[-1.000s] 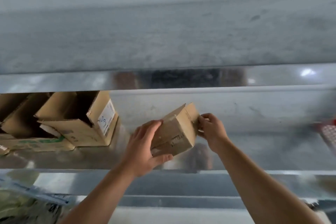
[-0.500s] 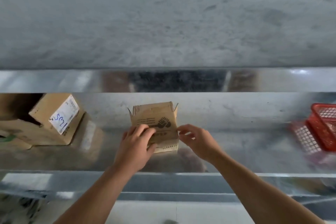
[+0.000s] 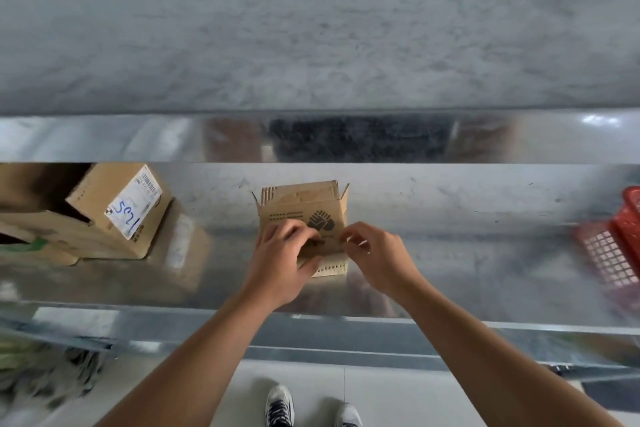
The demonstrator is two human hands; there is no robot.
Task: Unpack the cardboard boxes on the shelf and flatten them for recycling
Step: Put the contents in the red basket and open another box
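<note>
both hands (image 3: 280, 260) grip small corrugated box (image 3: 304, 206)

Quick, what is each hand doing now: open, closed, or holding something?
Left hand: grips the small cardboard box.
Right hand: pinches the box's right edge.

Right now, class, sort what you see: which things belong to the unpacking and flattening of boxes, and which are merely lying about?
Belong to the job:
small box, gripped by the left hand and pinched by the right hand
labelled box at the left of the shelf

Just lying about:
red basket at the right end
blurred clutter below, lower left
</note>
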